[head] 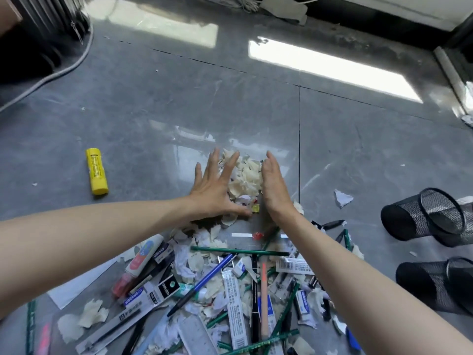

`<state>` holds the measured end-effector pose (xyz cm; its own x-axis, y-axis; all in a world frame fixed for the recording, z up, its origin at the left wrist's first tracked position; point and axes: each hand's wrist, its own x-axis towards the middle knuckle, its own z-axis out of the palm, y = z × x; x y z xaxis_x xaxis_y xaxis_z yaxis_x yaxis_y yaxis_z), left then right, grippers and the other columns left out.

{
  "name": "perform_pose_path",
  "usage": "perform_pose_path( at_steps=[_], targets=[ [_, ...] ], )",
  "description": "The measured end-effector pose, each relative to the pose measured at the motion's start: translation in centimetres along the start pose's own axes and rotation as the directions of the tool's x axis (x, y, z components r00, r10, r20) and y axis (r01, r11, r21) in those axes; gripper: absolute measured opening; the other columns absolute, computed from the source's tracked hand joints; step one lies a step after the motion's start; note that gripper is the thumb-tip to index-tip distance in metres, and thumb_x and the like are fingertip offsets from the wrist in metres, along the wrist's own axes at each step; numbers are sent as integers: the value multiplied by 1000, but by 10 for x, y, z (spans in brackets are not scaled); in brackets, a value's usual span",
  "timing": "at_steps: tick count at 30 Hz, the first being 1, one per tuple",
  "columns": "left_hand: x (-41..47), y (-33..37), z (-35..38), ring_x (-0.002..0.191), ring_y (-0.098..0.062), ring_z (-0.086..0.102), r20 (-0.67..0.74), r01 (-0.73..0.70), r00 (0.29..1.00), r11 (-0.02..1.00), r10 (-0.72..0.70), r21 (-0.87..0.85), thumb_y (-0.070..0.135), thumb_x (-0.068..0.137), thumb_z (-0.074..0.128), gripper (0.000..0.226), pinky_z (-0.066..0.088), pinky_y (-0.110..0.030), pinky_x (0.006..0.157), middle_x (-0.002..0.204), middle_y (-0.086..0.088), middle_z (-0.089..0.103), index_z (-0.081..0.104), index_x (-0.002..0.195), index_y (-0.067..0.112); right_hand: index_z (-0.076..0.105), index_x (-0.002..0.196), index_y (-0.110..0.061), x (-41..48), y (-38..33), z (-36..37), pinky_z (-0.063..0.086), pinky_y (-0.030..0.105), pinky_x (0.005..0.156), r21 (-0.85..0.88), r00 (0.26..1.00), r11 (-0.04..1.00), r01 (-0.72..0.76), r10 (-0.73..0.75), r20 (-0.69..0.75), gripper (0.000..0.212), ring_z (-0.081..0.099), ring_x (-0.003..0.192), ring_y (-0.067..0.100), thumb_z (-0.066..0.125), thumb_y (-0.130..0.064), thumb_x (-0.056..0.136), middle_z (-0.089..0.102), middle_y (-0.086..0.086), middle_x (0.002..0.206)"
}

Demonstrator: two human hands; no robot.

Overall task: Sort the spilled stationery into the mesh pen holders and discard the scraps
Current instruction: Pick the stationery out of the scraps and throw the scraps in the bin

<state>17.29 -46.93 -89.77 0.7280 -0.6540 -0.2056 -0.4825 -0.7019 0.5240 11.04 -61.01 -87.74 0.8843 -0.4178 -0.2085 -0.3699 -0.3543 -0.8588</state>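
A mound of cream and white paper scraps [245, 178] lies on the grey floor between my two hands. My left hand [213, 190] rests flat against the mound's left side, fingers spread. My right hand [273, 185] stands on edge against its right side, fingers together. Neither hand grips anything. Nearer to me lies a spill of stationery [230, 290]: green pencils, a blue pen, refill packs, erasers, a ruler, mixed with more scraps. Two black mesh pen holders lie on their sides at the right, one [425, 216] farther away, one [440, 288] closer.
A yellow glue stick [96, 171] lies alone to the left. A torn white scrap [342, 198] sits right of the mound. A white sheet of paper [76, 285] lies under my left forearm. A grey cable [51, 75] runs along the far left.
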Motion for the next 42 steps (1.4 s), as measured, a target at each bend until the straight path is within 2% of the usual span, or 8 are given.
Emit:
perform_pose_path(
  at_steps=[7,11,16,22,25,28,34,42],
  targets=[
    [25,9,12,146,-19,3,-56,-123,991,992,122,-19,55,68,69,113,-1,-41,118,157,-6,6,-3,150,28,53,126,-18,2,-11,28,43,42,102,325,990,942,-84,117,-81,48,56,105,8,28,-50,99,57,-6,118],
    [20,15,17,128,-21,33,-143,-214,970,969,197,-122,35,74,70,81,26,-28,108,139,-3,39,34,143,16,56,115,-13,10,-15,24,43,32,89,436,914,873,-217,339,-222,40,55,103,20,32,-43,101,57,2,108],
    [11,26,32,96,-16,35,-180,-280,946,959,268,-43,10,81,64,35,42,-37,82,110,-3,51,56,114,13,59,107,-10,15,-12,5,37,31,80,425,847,866,-262,418,-329,31,53,97,26,38,-31,97,56,12,108],
    [19,59,-3,91,-27,56,57,-81,994,983,92,-167,16,85,61,9,42,-33,72,92,-9,62,60,87,7,56,75,-16,-1,-12,-18,43,33,70,472,871,804,-360,471,-138,28,49,74,21,40,-24,96,53,9,83],
    [7,75,-32,72,-9,57,39,24,999,900,-8,-436,10,84,64,11,41,-23,62,83,-1,69,69,93,11,56,79,-17,-18,-26,-28,37,27,61,549,872,721,-423,489,30,26,48,68,17,41,-31,95,52,5,75],
    [-17,92,-62,45,2,43,117,76,993,816,-11,-573,2,87,58,17,32,-12,43,55,13,58,65,83,17,60,88,-20,-35,-49,-31,43,34,76,595,853,619,-512,449,266,34,55,85,23,41,-47,93,58,5,85],
    [-75,84,-102,68,-17,49,76,215,976,865,-204,-454,4,76,56,19,37,-27,62,65,-1,56,57,60,14,62,81,-14,-68,-106,1,50,46,82,629,820,537,-562,264,507,28,55,72,24,45,-34,92,59,9,79],
    [-189,17,-177,74,-19,56,-43,383,876,748,-480,-542,-2,78,55,24,44,-27,65,81,-10,61,67,98,3,61,88,-15,-117,-190,105,51,37,71,509,711,646,-569,76,699,21,57,74,21,47,-27,97,61,6,83]
  ],
)
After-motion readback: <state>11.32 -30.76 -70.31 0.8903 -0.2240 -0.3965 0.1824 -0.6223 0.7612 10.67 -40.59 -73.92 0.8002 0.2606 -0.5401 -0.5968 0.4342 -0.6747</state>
